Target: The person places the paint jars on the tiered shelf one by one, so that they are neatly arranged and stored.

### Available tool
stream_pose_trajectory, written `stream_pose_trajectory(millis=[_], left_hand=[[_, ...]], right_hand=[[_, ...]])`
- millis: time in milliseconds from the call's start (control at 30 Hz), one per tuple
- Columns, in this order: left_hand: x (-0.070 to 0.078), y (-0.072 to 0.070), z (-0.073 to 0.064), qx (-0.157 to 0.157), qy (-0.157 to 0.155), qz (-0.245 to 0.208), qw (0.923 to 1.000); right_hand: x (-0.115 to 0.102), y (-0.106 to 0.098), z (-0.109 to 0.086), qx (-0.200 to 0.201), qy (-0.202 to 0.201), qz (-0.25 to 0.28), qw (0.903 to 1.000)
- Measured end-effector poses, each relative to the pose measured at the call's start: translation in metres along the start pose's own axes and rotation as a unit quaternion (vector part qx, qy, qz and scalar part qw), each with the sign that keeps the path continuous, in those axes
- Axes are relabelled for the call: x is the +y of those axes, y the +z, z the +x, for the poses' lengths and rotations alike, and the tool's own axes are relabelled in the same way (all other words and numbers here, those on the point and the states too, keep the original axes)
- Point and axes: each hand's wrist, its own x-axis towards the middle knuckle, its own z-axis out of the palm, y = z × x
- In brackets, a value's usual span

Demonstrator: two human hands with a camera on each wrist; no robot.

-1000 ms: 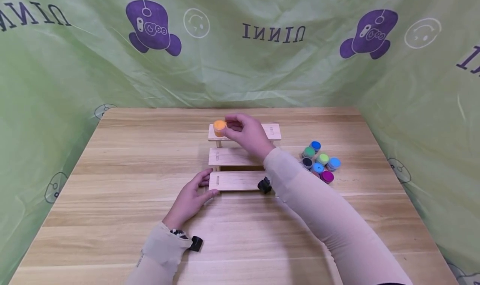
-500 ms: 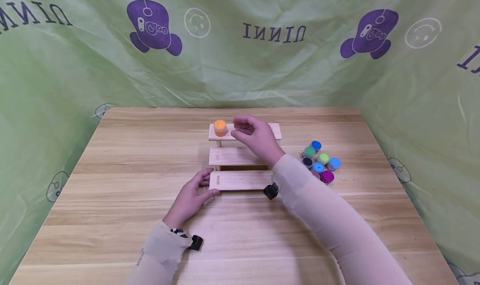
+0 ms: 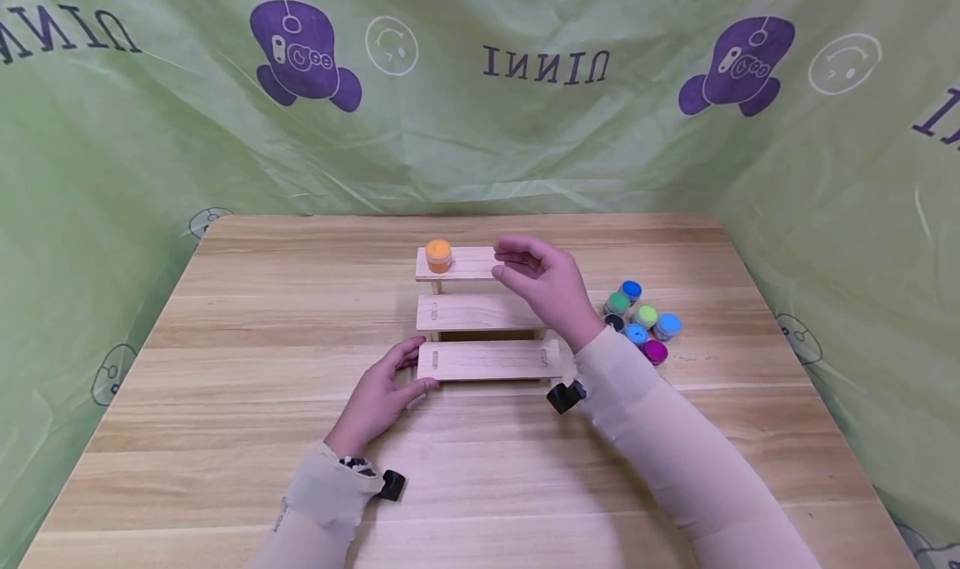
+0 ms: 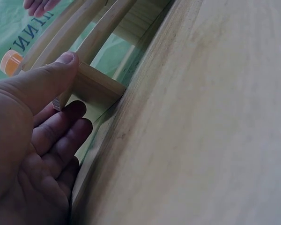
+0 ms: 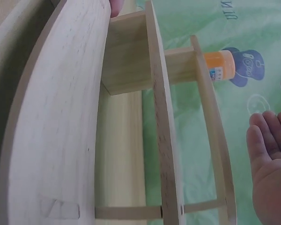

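Note:
A three-tier wooden stand (image 3: pixel 491 361) rises in steps away from me. On the left end of its top tier sits a small orange paint jar (image 3: pixel 438 257), upright, also visible in the right wrist view beyond the boards. My left hand (image 3: pixel 381 398) holds the left end of the lowest tier; in the left wrist view its thumb (image 4: pixel 61 70) lies on the board's end and the fingers bend in beside the side support. Over the right part of the upper tiers hovers my right hand (image 3: pixel 551 290), palm facing left, fingers loosely bent, with nothing in it.
To the right of the stand, several small jars cluster on the wooden table (image 3: pixel 225 369), among them a green one (image 3: pixel 617 303), a light green one (image 3: pixel 646 316) and a magenta one (image 3: pixel 655 352). A green printed curtain (image 3: pixel 450 152) encloses the table's back and sides.
My right hand has let go of the orange paint jar, leaving it on the top tier, and has moved right, away from it. The left hand stays in place.

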Motion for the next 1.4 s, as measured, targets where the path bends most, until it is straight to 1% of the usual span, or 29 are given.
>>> stream_pose_trajectory(millis=[100, 267, 367, 700, 900, 1067, 1167, 1400], left_hand=[[0.000, 0.000, 0.000, 0.000, 0.001, 0.004, 1.0000], [-0.002, -0.001, 0.000, 0.009, 0.014, 0.026, 0.9995], [-0.003, -0.001, 0.000, 0.013, 0.016, 0.033, 0.9992], [-0.004, 0.001, 0.000, 0.005, 0.006, -0.007, 0.9999], [-0.005, 0.001, 0.000, 0.006, 0.012, -0.010, 0.9999], [-0.005, 0.000, 0.001, 0.008, 0.015, -0.013, 0.9998], [-0.005, 0.000, 0.002, 0.007, 0.018, -0.015, 0.9997], [-0.005, 0.001, 0.003, 0.005, 0.011, -0.013, 0.9998]], right_hand=[[0.000, -0.004, -0.006, 0.006, 0.000, 0.005, 1.0000], [0.001, -0.012, -0.014, 0.016, 0.002, 0.016, 0.9997], [0.002, -0.016, -0.018, 0.020, 0.000, 0.021, 0.9996], [0.006, -0.030, -0.031, 0.043, -0.014, 0.039, 0.9982], [0.006, -0.042, -0.040, 0.070, -0.019, 0.041, 0.9965], [0.005, -0.052, -0.048, 0.089, -0.016, 0.052, 0.9946], [0.006, -0.058, -0.050, 0.104, -0.021, 0.061, 0.9925], [0.008, -0.073, -0.058, 0.138, -0.020, 0.084, 0.9867]])
